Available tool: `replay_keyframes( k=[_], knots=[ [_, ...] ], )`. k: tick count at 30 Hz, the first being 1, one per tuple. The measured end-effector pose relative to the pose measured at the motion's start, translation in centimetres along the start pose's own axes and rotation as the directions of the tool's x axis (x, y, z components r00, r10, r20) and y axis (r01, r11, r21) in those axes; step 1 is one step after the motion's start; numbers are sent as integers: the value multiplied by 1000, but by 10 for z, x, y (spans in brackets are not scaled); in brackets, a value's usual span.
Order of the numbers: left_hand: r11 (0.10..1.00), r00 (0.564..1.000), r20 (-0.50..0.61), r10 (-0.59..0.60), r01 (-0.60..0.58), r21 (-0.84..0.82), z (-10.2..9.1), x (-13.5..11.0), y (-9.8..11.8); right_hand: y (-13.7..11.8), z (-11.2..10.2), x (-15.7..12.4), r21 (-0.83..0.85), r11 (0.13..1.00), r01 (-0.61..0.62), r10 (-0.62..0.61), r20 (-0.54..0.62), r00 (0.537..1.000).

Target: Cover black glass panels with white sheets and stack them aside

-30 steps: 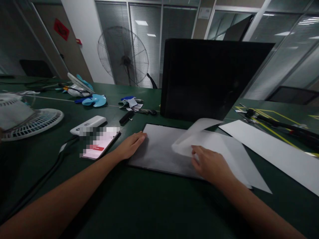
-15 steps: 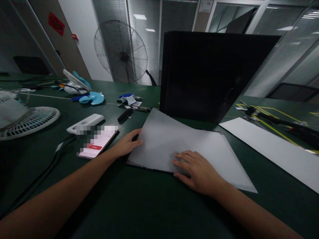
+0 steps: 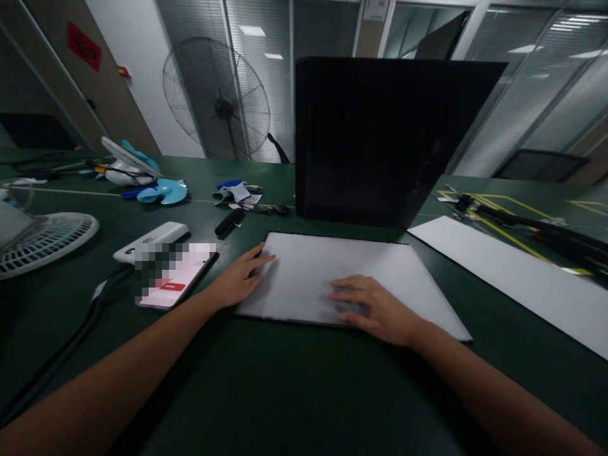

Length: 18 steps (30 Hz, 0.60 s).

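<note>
A flat grey panel [image 3: 389, 272] covered by a thin white sheet lies on the green table [image 3: 294, 392] in front of me. My left hand [image 3: 240, 278] rests open at the panel's left edge, fingers stretched onto it. Palm down on the sheet near its front edge lies my right hand [image 3: 375, 307], open with fingers spread flat. Neither hand holds anything.
A tall black panel stack [image 3: 380, 136] stands upright just behind. A long white sheet [image 3: 522, 278] lies to the right. At the left are a phone [image 3: 175, 285], a white power bank [image 3: 149, 240], a fan grille [image 3: 42, 240] and blue fan blades [image 3: 161, 190]. A standing fan [image 3: 216, 98] is behind.
The white sheet, curled up a second ago, has been laid down flat over the grey panel. My right hand slid left along it and now presses it flat.
</note>
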State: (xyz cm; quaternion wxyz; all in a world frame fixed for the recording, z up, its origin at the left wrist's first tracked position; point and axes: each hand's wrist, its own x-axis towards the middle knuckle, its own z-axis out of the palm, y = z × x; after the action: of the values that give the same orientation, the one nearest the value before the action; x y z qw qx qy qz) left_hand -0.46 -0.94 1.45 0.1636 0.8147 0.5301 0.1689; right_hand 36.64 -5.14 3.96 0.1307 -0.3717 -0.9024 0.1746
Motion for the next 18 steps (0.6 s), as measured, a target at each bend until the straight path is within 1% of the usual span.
replay_keyframes(
  k=[1,2,3,4,5,6,8,9,11,13,14,15,16,18],
  knots=[
    [999,1000,20,10,-10,32,-1,0,1,14,-5,-3,13,999,-45,46,-64,997],
    [998,999,32,17,-19,56,-1,0,1,32,-11,-7,8,993,-116,116,-148,982],
    [997,999,35,21,-24,71,-1,1,2,53,-18,-14,-18,976,-216,205,-243,948],
    [996,999,31,23,-25,80,-2,1,2,76,-26,-23,-57,940,-337,300,-337,892],
    [996,999,26,24,-26,84,-1,1,2,100,-34,-34,-129,871,-474,388,-411,825],
    [996,999,19,25,-27,83,-1,1,2,122,-42,-47,-209,766,-607,465,-472,749],
    [997,1000,-1,29,-29,70,0,2,1,160,-55,-74,-218,625,-749,570,-529,629],
    [998,999,-11,32,-31,61,0,2,1,174,-60,-87,-209,563,-799,613,-544,574],
    [998,999,-25,38,-37,49,1,3,0,192,-65,-108,-168,456,-874,704,-532,470],
    [998,999,-22,39,-38,55,2,3,0,199,-66,-118,-141,365,-920,775,-502,385],
    [997,999,-16,39,-38,62,2,3,-1,199,-67,-120,-137,335,-932,794,-492,358],
    [997,999,-14,40,-39,66,2,3,-1,199,-67,-121,-139,320,-937,800,-490,346],
    [997,999,-13,42,-41,67,2,2,-1,197,-67,-120,-144,321,-936,795,-497,349],
    [997,999,-18,45,-44,65,1,2,-1,190,-69,-116,-157,367,-917,749,-534,391]
  ],
)
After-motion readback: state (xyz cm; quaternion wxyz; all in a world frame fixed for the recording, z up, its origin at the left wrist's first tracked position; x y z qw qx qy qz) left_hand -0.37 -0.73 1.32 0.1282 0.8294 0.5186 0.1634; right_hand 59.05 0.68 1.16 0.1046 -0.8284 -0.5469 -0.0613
